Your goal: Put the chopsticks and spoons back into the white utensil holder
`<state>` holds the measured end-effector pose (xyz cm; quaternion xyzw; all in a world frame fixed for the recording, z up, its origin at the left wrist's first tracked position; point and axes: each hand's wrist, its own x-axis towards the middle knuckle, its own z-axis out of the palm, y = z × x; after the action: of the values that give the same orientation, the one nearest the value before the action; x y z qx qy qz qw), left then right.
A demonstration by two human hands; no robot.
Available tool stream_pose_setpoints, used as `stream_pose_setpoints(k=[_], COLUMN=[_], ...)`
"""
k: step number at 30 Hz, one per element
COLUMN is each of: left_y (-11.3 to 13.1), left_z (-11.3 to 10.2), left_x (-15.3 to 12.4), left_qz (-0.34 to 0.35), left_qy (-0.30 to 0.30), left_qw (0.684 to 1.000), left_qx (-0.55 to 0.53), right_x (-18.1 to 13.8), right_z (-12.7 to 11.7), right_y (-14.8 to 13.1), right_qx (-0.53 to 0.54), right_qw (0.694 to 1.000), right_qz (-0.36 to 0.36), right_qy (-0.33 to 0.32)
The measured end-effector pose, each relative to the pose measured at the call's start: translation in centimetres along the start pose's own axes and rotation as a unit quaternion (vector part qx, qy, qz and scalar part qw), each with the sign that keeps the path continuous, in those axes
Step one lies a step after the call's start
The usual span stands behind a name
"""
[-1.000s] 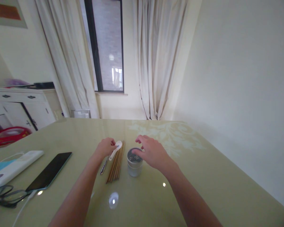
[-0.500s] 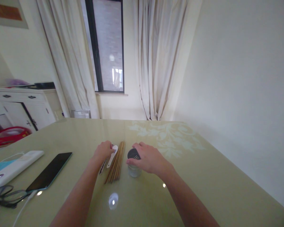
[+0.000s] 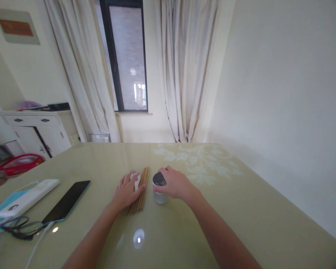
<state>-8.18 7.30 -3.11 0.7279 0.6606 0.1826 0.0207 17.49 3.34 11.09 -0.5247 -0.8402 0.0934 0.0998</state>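
Note:
My left hand (image 3: 126,194) lies over a white spoon (image 3: 137,183) and a bundle of wooden chopsticks (image 3: 145,179), its fingers spread and its thumb across the chopsticks. Part of the spoon and the left side of the bundle are hidden under it. Just right of the chopsticks stands a small clear jar (image 3: 160,198), upright, with a black lid (image 3: 158,179) that has small pale dots or holes. My right hand (image 3: 177,184) is closed around the upper part of this jar, thumb at the near side and fingers at the far side.
To the left on the glossy green table (image 3: 207,224) lie a black phone (image 3: 67,201) with a white cable, a white power bank (image 3: 30,198), a blue mask (image 3: 5,209) and folded glasses (image 3: 24,228). A wall (image 3: 291,112) borders the table's right edge.
My left hand has gone from pinching near the spoon's upper end to lying spread over spoon and chopsticks. My right hand stays on the jar. The view has shifted slightly left.

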Motion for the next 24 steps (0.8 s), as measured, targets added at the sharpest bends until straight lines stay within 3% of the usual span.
stream_pose_setpoints(k=[9,17,21,24], left_y=[2.4,7.2,9.5,9.8], left_z=[0.5,1.0,1.2,1.3], left_x=[-1.4,-2.6,-3.1,-2.6], left_qz=[0.082,0.125,0.125,0.109], left_qy=[-0.029,-0.061,-0.069,-0.07], left_qw=[0.995,0.986,0.987,0.99], left_qx=[-0.058,-0.096,-0.075,-0.048], right_x=[-0.5,-3.2,-3.9,-4.1], right_z=[0.0,-1.6,-2.5,-3.0], right_y=[1.4,3.9,5.0,5.4], right_qx=[0.007,0.032,0.025,0.019], right_qw=[1.0,0.999,0.999,0.999], right_qz=[0.009,0.017,0.017,0.023], right_qy=[0.01,-0.018,-0.033,-0.038])
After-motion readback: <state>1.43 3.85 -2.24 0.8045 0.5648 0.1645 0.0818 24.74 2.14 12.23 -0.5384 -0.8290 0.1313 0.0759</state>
